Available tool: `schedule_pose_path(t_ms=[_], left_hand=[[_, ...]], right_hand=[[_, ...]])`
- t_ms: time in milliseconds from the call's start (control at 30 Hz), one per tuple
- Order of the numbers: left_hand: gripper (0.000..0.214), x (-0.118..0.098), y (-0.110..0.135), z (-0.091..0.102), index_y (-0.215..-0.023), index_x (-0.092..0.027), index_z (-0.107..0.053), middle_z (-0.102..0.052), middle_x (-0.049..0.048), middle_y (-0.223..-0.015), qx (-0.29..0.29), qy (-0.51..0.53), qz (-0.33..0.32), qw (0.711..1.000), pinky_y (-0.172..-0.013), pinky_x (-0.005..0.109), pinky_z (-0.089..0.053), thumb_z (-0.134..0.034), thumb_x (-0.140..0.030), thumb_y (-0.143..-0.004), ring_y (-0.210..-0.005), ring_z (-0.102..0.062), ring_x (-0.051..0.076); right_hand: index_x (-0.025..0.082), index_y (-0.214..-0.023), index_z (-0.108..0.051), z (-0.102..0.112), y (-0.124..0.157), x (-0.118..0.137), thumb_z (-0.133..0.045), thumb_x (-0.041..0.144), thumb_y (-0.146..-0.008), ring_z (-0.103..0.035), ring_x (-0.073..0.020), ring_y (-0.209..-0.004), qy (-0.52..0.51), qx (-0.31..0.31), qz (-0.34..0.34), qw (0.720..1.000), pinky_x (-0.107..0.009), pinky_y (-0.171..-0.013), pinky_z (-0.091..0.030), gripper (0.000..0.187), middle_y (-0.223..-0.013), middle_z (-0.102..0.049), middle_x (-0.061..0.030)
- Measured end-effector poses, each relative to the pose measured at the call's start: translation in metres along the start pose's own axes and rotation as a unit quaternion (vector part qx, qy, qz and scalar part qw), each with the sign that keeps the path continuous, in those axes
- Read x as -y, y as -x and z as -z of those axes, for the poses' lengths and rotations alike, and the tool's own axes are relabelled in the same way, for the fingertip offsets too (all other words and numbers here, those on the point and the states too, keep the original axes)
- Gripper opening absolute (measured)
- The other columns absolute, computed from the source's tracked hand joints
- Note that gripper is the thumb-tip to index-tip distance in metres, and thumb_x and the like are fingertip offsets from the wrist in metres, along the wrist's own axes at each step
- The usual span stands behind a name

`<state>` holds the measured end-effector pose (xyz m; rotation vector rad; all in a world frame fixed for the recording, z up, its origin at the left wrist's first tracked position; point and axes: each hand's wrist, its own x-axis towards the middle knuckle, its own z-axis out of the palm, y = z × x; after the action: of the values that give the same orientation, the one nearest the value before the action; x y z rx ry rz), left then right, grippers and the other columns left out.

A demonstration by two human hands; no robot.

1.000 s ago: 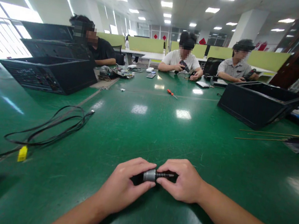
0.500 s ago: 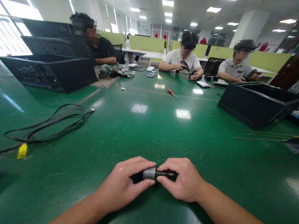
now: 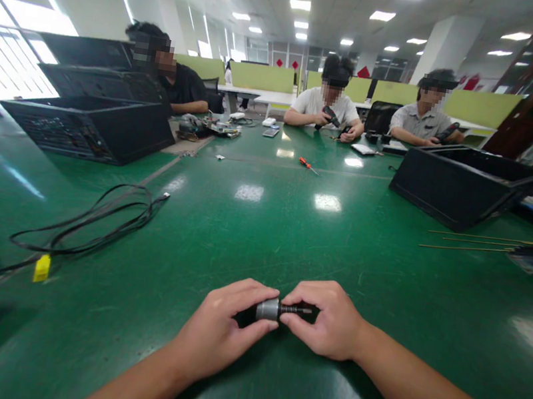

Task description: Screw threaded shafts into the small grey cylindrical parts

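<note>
Low in the view, a short silver metal cylinder [image 3: 269, 308] with a dark back end lies sideways between my hands. My left hand [image 3: 227, 318] grips it, thumb and fingers on either side. From its right end sticks a thin ribbed shaft [image 3: 297, 310], perhaps threaded or wound with a spring. My right hand [image 3: 328, 320] closes its thumb and forefinger around the base of that shaft, close to the cylinder. The shaft's tip points into my right palm. Fingers hide part of both pieces, and the exact kind cannot be made out.
The green table [image 3: 221, 233] carries a coiled black cable [image 3: 105, 228] with a yellow tag [image 3: 42, 268] at left. An orange-handled screwdriver [image 3: 306, 163] lies ahead. Black computer cases [image 3: 106, 127] stand left and right, with thin brass-coloured rods [image 3: 467, 243] at right. Several co-workers sit opposite.
Almost nothing differs. Both hands keep the same hold on the cylinder and shaft; the whole view has shifted very slightly.
</note>
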<state>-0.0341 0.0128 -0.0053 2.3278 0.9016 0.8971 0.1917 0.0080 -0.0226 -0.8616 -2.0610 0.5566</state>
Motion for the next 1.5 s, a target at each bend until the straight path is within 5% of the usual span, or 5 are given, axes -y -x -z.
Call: schedule_pose_path(t_ms=[1500], left_hand=[[0.027,0.0013,0.0005,0.0022,-0.113,-0.021,-0.070,-0.074,0.0058,-0.101,0.000,-0.018,0.005,1.000,-0.081,0.029,-0.055,-0.071,-0.021,-0.086,-0.091,-0.069,0.019]], right_hand=[[0.020,-0.091,-0.068,-0.0024,0.0020,-0.0031,-0.068,0.023,-0.081,-0.064,-0.0153,-0.066,0.023,0.006,-0.024,0.999,-0.026,-0.064,-0.045,0.010,-0.077,-0.070,-0.0009]])
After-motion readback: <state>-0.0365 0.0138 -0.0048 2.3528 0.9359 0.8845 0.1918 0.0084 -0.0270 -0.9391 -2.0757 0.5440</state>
